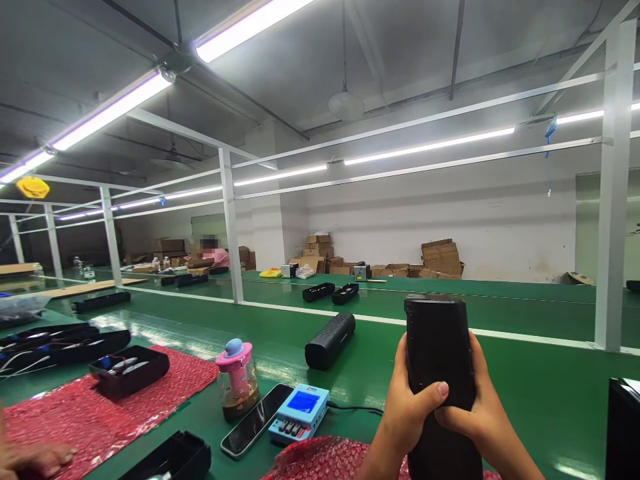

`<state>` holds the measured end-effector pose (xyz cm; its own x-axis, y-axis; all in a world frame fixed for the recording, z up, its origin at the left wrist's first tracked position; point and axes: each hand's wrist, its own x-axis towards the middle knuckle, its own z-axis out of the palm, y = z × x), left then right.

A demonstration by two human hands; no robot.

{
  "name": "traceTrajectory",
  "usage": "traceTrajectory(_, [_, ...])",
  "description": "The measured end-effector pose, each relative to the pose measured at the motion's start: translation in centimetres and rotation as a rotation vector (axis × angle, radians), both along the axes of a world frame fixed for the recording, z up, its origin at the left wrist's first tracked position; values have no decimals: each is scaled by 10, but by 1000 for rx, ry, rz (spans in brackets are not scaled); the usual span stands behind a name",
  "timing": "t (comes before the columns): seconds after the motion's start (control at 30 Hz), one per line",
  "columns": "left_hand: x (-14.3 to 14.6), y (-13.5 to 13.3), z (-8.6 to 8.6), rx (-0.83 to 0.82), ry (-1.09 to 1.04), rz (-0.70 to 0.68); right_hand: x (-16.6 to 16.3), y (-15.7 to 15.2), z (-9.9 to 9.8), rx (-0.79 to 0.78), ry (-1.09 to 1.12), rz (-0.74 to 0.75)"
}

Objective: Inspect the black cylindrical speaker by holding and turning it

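I hold a tall black speaker housing [436,347] upright in front of me with both hands. My left hand [407,400] wraps round its left side with the thumb across the front. My right hand [475,410] grips the right side, fingers round the back. Below the hands lies a red bubble-wrap sheet [320,460]. A finished black cylindrical speaker [330,340] lies on the green bench beyond.
A small blue tester box [300,413] with a cable, a phone [255,420] and a pink-lidded bottle [237,380] stand left of my hands. Black housings [130,370] rest on red bubble wrap at left. Another person's hand [35,459] shows bottom left; a person sits far back.
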<state>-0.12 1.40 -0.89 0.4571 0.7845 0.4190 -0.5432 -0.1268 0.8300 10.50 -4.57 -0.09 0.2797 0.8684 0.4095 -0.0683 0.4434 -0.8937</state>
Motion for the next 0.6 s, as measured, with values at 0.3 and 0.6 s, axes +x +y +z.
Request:
traceTrajectory(0.3, [6, -8, 3, -50, -92, -36, 1, -4, 3, 28, -38, -50])
traceTrajectory(0.6, [4, -5, 5, -37, -68, -33, 4, 0, -2, 14, -53, -33])
